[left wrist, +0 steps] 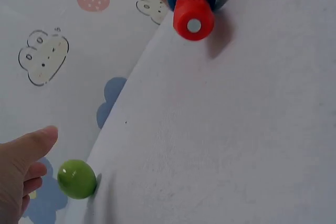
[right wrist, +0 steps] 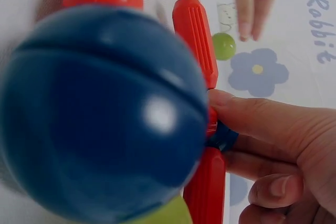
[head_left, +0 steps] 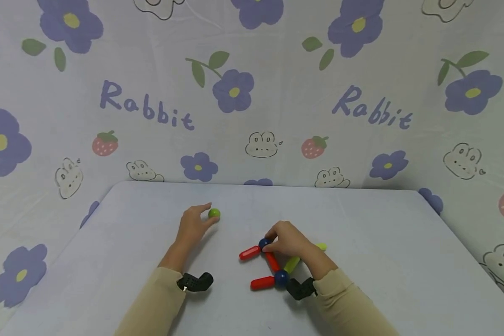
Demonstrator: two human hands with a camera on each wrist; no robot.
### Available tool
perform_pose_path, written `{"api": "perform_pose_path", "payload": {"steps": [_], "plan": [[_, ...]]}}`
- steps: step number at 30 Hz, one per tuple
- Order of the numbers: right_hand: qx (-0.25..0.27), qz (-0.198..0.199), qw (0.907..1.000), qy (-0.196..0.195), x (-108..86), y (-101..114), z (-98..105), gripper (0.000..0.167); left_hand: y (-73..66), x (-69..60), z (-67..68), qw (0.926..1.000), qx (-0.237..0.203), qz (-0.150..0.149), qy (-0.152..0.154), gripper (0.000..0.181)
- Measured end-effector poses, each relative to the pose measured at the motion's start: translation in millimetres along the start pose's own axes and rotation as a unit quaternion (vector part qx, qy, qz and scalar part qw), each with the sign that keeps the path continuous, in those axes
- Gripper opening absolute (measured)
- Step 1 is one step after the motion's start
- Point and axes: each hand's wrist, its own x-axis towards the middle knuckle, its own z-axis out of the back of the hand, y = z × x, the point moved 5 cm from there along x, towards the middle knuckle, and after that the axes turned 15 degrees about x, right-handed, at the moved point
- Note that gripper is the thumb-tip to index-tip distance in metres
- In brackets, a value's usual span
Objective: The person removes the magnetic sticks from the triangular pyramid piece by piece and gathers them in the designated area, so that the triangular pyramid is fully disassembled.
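Observation:
My right hand (head_left: pixel 289 239) pinches a dark blue ball (head_left: pixel 264 244) between thumb and fingers. Red rods (head_left: pixel 249 253) extend from that ball, and one links it to a second blue ball (head_left: pixel 282 278). This second ball looms large in the right wrist view, close to the camera. Another red rod (head_left: pixel 262 283) and a yellow-green rod (head_left: pixel 291 264) join it. My left hand (head_left: pixel 193 224) has thumb and fingers spread about a green ball (head_left: pixel 214 213) on the table. A gap shows between the thumb and the green ball (left wrist: pixel 76 179) in the left wrist view.
A yellow-green end (head_left: pixel 321 246) shows beyond my right wrist, partly hidden by it. Underneath everything lies a white table (head_left: pixel 361 224). Behind it hangs a cloth (head_left: pixel 269 112) printed with flowers and rabbits. Black wrist cameras (head_left: pixel 196 282) sit at both cuffs.

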Motion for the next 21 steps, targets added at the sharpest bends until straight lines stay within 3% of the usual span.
{"api": "perform_pose_path", "payload": {"steps": [5, 9, 12, 16, 21], "plan": [[-0.010, 0.014, 0.9997, 0.015, 0.2, 4.5, -0.9, 0.028, -26.2, -17.3, 10.3, 0.9919, 0.021, -0.122, -0.030, 0.048], [-0.010, 0.021, 0.9994, 0.024, -0.2, 4.4, -2.4, 0.028, -43.3, -36.2, 8.6, 0.9828, 0.037, -0.181, -0.001, 0.046], [-0.003, 0.022, 0.9993, 0.030, -1.4, 2.3, -4.1, 0.028, -52.7, -50.8, 4.5, 0.9786, 0.041, -0.198, 0.038, 0.045], [0.012, 0.013, 0.9993, 0.032, -4.4, -0.6, -6.5, 0.029, -62.3, -67.5, -1.9, 0.9747, 0.036, -0.199, 0.094, 0.043], [0.025, 0.023, 0.9982, 0.049, -11.0, -0.5, -9.4, 0.030, -72.7, -80.9, -11.3, 0.9689, 0.035, -0.200, 0.142, 0.040]]}}
